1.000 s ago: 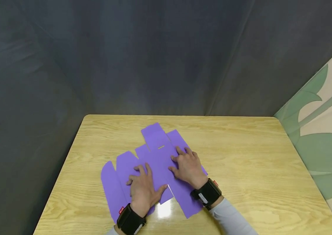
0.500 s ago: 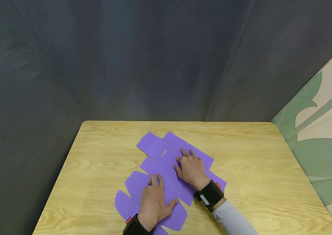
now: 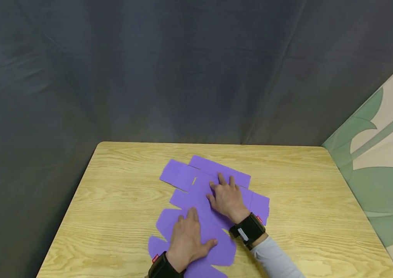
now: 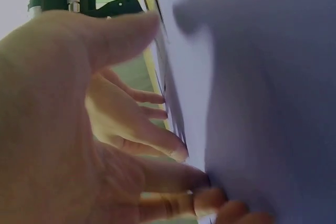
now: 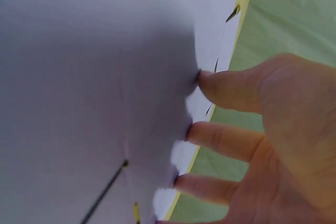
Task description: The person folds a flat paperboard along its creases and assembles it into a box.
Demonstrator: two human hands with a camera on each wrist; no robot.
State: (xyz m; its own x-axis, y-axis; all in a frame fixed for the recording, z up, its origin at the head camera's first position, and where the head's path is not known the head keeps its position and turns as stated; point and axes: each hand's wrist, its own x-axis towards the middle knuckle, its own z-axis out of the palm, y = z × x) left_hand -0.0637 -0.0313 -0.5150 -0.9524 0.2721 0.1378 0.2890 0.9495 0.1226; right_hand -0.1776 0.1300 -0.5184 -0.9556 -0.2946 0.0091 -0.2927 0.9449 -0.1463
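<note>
A purple die-cut cardboard sheet, an unfolded box blank with flaps and a small slot, lies flat on the wooden table. My left hand rests on its near-left part with the thumb stretched to the right. Farther up and to the right, my right hand presses its spread fingertips on the sheet's middle. In the left wrist view, the left hand touches the sheet's surface. The right wrist view has the fingers of the right hand touching the sheet, near creases and a cut line.
The wooden table extends on both sides of the sheet. A dark curtain hangs behind and to the left. At the right is a fabric with green leaf shapes. Both wrists wear black camera straps.
The purple sheet has turned clockwise under my hands, its near end swinging to the right. My left hand has moved right and slightly nearer the front edge; my right hand has shifted only a little.
</note>
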